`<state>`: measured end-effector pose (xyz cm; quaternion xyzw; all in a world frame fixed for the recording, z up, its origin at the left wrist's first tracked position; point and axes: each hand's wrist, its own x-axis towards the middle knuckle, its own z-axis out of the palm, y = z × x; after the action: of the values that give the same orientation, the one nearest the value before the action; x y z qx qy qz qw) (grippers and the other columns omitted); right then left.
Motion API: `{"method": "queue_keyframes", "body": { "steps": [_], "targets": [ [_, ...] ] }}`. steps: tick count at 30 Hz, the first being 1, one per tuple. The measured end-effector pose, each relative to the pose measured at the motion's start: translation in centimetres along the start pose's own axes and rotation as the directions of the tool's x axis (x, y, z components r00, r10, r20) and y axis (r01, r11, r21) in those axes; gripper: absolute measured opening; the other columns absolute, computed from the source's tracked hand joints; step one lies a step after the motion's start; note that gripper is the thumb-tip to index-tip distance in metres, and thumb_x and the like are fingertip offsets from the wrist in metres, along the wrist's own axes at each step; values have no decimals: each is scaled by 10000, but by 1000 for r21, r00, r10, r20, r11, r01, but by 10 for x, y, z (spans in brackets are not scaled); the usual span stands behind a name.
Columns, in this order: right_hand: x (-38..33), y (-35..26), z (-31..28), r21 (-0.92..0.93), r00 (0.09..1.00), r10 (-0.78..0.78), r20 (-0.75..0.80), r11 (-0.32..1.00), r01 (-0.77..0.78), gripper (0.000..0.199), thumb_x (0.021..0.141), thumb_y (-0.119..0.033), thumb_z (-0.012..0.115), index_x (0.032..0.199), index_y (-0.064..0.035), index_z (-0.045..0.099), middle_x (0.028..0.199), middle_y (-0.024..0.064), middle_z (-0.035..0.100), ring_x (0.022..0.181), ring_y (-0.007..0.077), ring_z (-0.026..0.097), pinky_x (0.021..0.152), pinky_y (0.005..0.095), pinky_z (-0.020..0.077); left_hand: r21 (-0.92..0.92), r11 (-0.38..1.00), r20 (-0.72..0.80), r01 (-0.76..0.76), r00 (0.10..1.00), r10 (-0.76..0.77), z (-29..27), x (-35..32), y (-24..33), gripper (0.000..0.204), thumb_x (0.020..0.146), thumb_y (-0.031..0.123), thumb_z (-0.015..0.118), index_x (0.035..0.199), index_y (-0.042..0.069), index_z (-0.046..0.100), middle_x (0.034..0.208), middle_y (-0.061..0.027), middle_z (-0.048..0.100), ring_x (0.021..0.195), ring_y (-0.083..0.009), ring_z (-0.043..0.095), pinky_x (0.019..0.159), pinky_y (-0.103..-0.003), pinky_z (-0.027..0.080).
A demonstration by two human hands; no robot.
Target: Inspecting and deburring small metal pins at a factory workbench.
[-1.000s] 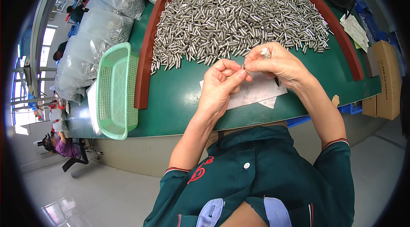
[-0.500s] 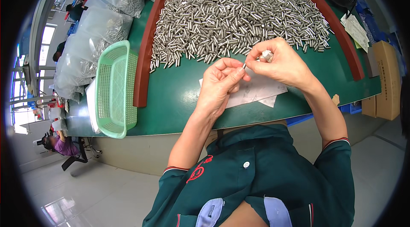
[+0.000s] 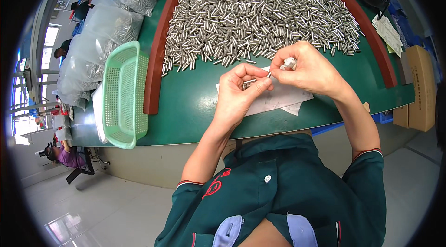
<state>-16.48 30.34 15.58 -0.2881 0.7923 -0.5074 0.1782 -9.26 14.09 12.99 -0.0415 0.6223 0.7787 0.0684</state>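
- The big pile of short metal pins (image 3: 260, 19) is my landmark; it lies on the green table (image 3: 190, 112), inside a red-brown frame (image 3: 153, 77).
- Just in front of the pile, on the near side, the left hand (image 3: 233, 93) is half curled; its thumb and forefinger come to one single pin (image 3: 269, 74).
- The right hand (image 3: 310, 69), also in front of the pile, brings its thumb and forefinger to this same pin. Which hand carries the weight, I cannot tell.
- Its curled fingers also keep a whitish crumpled thing (image 3: 289, 63), perhaps a cloth.
- Compared with half a second ago, the left fingers are more loosened, and now some other pins (image 3: 249, 83) appear inside them.
- From this I judge that the left hand keeps several pins in store, while the fingertips handle only one.
- Below both hands, nearer than the pile, lie paper sheets (image 3: 278, 102).
- Left of the pile, beyond the frame, stands a light green basket (image 3: 123, 94), with filled clear bags (image 3: 114, 26) behind it.
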Motion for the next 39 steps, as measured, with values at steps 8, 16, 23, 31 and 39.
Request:
{"method": "queue_keyframes", "body": {
  "steps": [8,16,23,31,39],
  "targets": [
    [-2,-1,1,-87,999,-38,6,995,39,117,658,-86,575,672,29,586,565,62,562,540,83,509,499,250,404,6,1000,59,-5,998,4,0,0,2,109,744,-35,614,836,-20,557,771,-90,601,698,-129,594,623,-210,462],
    [-9,-2,20,-290,947,-249,-204,939,184,70,589,-107,583,618,-45,573,518,107,547,471,266,549,456,352,430,-200,979,0,43,999,-44,-2,-2,-3,107,759,10,622,840,6,552,760,-69,615,655,-69,555,558,-183,424],
    [-9,2,24,-307,904,-332,-269,919,246,67,603,-92,586,632,-46,546,502,101,529,457,255,542,437,338,421,-350,926,112,140,988,-106,-7,-1,-11,111,786,31,603,873,38,535,754,-49,617,506,3,402,417,-153,239],
    [-7,7,17,-34,952,-184,-244,983,181,77,627,-85,570,646,-12,552,519,85,540,445,160,531,445,279,410,-408,903,121,133,989,-90,-9,2,-13,63,837,75,542,893,50,526,748,-103,619,438,-9,276,398,-173,198],
    [-6,7,12,112,985,8,-170,994,12,85,665,-75,559,657,9,549,559,13,519,519,47,442,462,228,380,-421,891,118,169,984,-130,-8,3,-11,88,864,81,491,935,38,520,755,-129,588,422,-17,258,399,-162,216]
  ]
}}
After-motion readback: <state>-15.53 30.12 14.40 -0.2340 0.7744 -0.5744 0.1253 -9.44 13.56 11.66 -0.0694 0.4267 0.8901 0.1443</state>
